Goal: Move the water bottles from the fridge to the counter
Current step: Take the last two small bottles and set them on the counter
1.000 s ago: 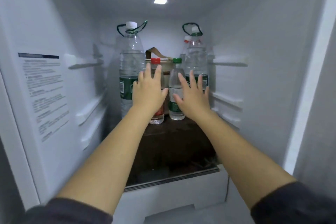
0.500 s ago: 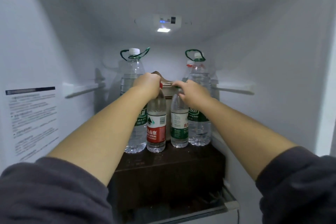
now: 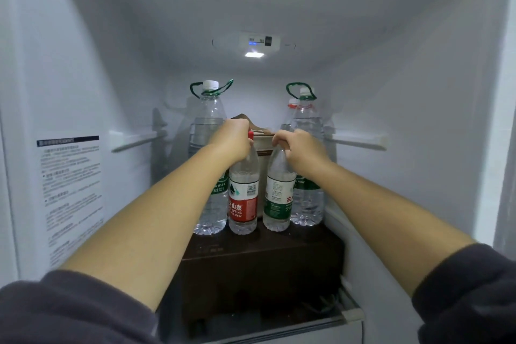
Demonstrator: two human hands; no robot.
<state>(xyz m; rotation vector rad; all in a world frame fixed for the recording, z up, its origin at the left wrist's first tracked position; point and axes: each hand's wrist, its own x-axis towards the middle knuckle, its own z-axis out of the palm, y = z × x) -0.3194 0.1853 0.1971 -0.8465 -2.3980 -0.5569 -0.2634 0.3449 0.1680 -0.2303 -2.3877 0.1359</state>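
Inside the fridge, two small water bottles stand side by side on a dark brown box (image 3: 259,262). My left hand (image 3: 233,138) grips the neck and red cap of the red-label bottle (image 3: 243,204). Around the top of the green-label bottle (image 3: 277,198) my right hand (image 3: 300,146) curls; its cap is hidden. The green-label bottle leans slightly left. A large bottle with a green carry loop (image 3: 208,126) stands behind on the left, another large one (image 3: 307,120) on the right. A third bottle's red-ringed neck (image 3: 291,105) peeks out behind the right one.
A beige bag with a brown strap (image 3: 264,142) sits between the large bottles at the back. White shelf rails (image 3: 136,139) stick out from both side walls. The fridge lamp (image 3: 254,54) glows on the ceiling. A text label (image 3: 69,198) covers the left wall.
Both hands went from open in front of the bottles to gripping the tops of the two small bottles. My head has moved closer into the fridge, and the green-label bottle now tilts.
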